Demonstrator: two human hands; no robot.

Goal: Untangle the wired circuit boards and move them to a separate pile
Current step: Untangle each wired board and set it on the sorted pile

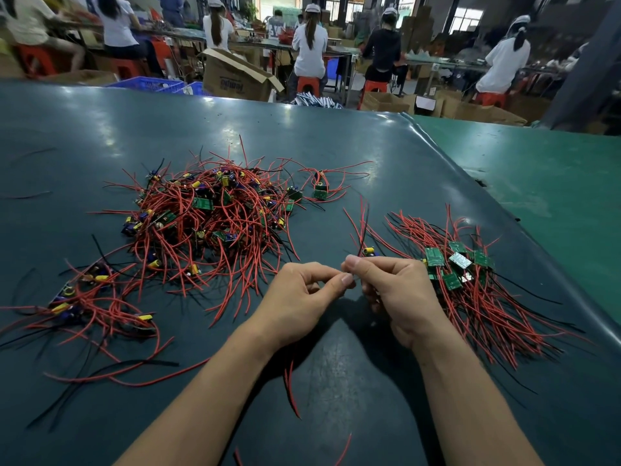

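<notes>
While my left hand (302, 290) and right hand (393, 287) pinch thin wire ends of one small board w/ yellow part (368, 251), I pull it straight, I think. Sorted flat green boards w/ red wires (460, 267) lie right; tangled red-wire heap (208, 216) waits farther left.

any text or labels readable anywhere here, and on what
Dark print on the side of the open cardboard box beyond the table: upside down and too blurred to read for certain.
Markings on the green circuit boards in the right-hand pile: too small to read.
No other text is legible.
</notes>
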